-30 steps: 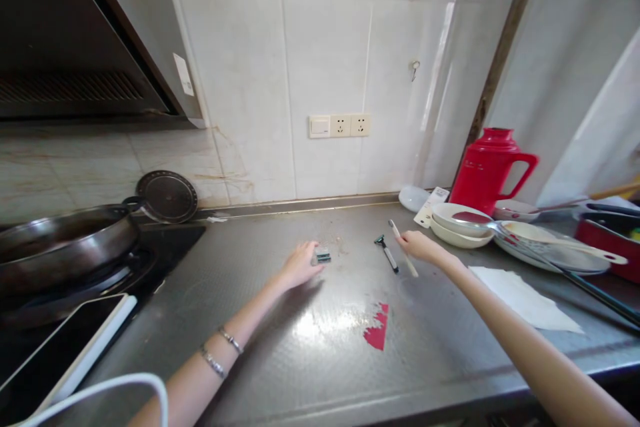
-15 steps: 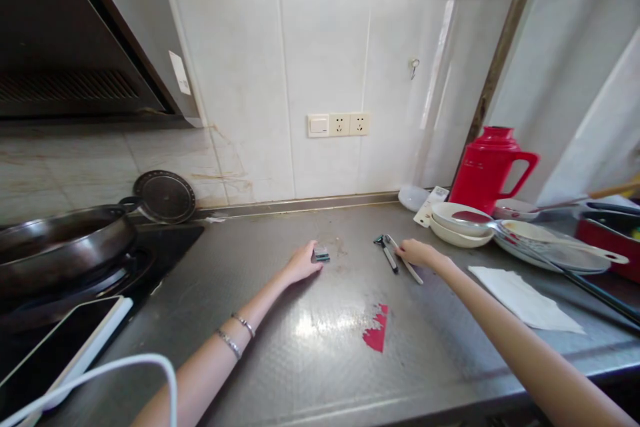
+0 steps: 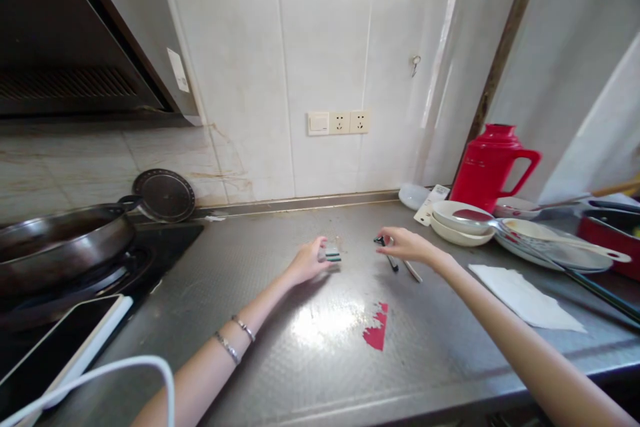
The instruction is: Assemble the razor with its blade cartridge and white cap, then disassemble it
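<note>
My left hand (image 3: 306,260) pinches a small clear-and-teal pack (image 3: 333,255), which looks like a razor cartridge case, above the steel counter (image 3: 280,367). My right hand (image 3: 411,245) is over two slim tools lying on the counter, its fingers curved and apart. One is a razor (image 3: 393,264) with a dark head and a black-ended handle; the fingertips are close to its head. Beside it lies a light handle (image 3: 414,272), its upper part hidden under the hand. I cannot tell whether the fingers touch the razor.
A torn red piece (image 3: 376,332) lies nearer me. To the right are a white napkin (image 3: 525,297), stacked bowls (image 3: 463,230) and a red thermos (image 3: 487,170). At left, a pan (image 3: 65,233) sits on the stove, with a phone-like device (image 3: 75,347) and white cable (image 3: 125,361) nearer.
My left hand has shifted slightly right and lifted the small pack. My right hand has moved left, off the light handle and over the razor's head.
</note>
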The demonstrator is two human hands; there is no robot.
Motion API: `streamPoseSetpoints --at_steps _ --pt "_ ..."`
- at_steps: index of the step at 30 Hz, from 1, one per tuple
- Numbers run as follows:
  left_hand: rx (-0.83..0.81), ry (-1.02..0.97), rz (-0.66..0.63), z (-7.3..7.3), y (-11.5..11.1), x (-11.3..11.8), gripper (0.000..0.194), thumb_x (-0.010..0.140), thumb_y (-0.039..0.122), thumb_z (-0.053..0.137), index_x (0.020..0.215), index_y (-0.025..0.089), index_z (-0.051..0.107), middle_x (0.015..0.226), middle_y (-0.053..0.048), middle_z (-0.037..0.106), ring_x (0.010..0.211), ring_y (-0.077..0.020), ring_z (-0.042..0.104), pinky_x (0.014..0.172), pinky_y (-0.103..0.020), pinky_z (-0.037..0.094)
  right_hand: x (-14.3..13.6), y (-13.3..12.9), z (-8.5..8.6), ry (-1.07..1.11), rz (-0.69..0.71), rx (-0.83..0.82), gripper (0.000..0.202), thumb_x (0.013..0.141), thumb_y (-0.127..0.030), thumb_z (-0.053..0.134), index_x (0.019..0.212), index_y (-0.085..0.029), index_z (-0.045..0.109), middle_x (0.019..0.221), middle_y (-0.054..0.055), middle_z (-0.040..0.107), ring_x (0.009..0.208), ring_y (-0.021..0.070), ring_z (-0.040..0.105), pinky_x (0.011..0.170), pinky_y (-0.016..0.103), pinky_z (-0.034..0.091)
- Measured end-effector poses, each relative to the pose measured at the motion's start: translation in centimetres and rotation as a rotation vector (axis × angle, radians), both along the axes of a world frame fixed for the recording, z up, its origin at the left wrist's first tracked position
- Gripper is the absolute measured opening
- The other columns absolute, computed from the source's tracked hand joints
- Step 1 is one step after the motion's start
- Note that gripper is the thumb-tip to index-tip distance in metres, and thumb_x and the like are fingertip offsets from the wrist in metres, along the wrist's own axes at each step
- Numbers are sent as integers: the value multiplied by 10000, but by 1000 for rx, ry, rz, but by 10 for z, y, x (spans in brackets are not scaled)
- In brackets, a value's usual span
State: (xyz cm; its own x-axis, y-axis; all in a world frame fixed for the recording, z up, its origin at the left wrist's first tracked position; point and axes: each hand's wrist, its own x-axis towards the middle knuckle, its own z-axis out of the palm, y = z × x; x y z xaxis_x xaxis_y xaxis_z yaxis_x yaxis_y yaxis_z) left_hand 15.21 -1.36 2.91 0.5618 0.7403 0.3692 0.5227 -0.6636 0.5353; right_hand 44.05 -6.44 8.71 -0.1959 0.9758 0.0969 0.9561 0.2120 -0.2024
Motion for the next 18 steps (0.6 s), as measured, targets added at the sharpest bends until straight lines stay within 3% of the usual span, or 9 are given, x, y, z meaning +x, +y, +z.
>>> streamPoseSetpoints --at_steps 3,5,10,13,18 --pt "38 -14 -83 11 -15 14 619 672 304 670 1216 175 403 1131 -95 576 1061 -219 529 936 -357 384 -34 -12 15 74 237 -31 713 649 -496 656 1249 -159 471 1144 118 564 851 206 585 760 296 432" --pt "49 -28 -129 17 -24 21 634 672 307 671 1226 181 392 1131 -95 574 1068 -224 523 936 -357 381 -52 -19 21 53 323 -54 745 626 -486 677 1265 -172 458 1190 115 527 876 208 582 754 287 436" --pt "81 -52 -166 23 -39 29 566 684 294 660 1175 174 405 1134 -90 563 1062 -220 522 928 -358 391 -70 -26 25 -75 308 -7 495 676 -389 650 1120 -186 569 1033 84 582 826 207 600 659 257 432" --pt "81 -40 -159 23 -43 31 508 686 279 659 1127 170 431 1125 -90 565 1061 -223 523 925 -361 395 -71 -26 25 -98 321 -26 472 671 -385 649 1092 -182 584 1005 77 593 798 197 605 628 244 425" --pt "61 -33 -155 20 -42 29 591 714 345 647 1216 193 374 1206 -106 533 1120 -234 493 966 -382 368 -61 -22 27 -141 306 -17 454 664 -381 632 1080 -202 599 988 72 617 794 196 607 624 237 414"
